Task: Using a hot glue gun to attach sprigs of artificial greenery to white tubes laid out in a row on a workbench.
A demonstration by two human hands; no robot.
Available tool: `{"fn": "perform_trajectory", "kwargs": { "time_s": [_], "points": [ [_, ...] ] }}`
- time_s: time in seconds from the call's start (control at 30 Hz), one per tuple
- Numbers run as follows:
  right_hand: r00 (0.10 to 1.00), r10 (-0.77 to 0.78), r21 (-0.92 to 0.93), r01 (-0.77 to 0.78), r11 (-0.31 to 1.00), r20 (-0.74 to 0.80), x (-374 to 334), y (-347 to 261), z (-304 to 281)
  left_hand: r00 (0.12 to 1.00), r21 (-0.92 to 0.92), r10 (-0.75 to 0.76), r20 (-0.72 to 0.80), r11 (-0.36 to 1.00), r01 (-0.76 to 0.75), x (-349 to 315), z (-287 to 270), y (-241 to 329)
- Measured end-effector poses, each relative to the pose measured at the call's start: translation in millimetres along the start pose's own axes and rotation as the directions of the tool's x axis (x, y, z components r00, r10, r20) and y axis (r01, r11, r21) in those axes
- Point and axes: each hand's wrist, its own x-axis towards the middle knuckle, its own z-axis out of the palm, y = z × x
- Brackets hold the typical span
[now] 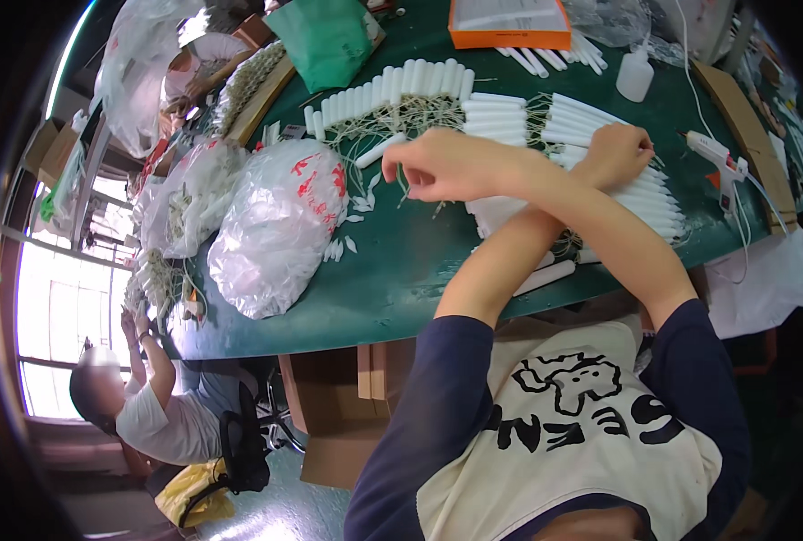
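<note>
My forearms cross, the right over the left. My right hand [451, 165] reaches left with curled fingers beside a white tube [381, 151]. Thin wires hang below this hand; whether it grips them is hidden. My left hand [615, 153] reaches to the right, its fingers curled over rows of white tubes [631, 194]; anything inside is hidden. More tubes [397, 86] stand side by side behind, with a tangle of pale wires [410, 117] in front of them. Small white leaf-shaped pieces [351, 243] lie left of my right hand.
A stuffed clear bag [279, 230] sits at left on the green table [374, 311]. Behind are a green bag [323, 41] and an orange box [509, 38]. A white bottle [636, 75] and glue gun [719, 162] are at right. A co-worker [171, 415] sits at lower left.
</note>
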Motion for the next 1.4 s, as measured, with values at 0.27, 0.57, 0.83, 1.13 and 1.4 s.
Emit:
{"fn": "perform_trajectory", "kwargs": {
  "time_s": [0.27,0.57,0.83,1.13,1.4],
  "points": [
    [0.770,0.149,0.146,-0.072,0.987,-0.621,-135,-27,-68,0.993,-0.324,0.017,-0.117,0.945,-0.055,0,13,-17],
    [0.236,0.384,0.264,-0.418,0.869,-0.893,-274,34,-80,0.995,0.006,0.004,0.102,1.000,-0.005,19,-4,-6],
    [0.246,0.386,0.185,-0.577,0.795,-0.889,-280,58,-54,0.989,-0.067,-0.024,0.146,0.997,0.034,21,-14,-6],
    [0.185,0.405,0.273,-0.491,0.827,-0.895,-276,68,-47,0.985,-0.063,-0.026,0.173,0.997,0.037,20,-15,-2],
    [0.179,0.437,0.322,-0.447,0.835,-0.882,-276,72,-44,0.984,-0.062,-0.019,0.180,0.998,0.030,19,-13,0]
  ]
}}
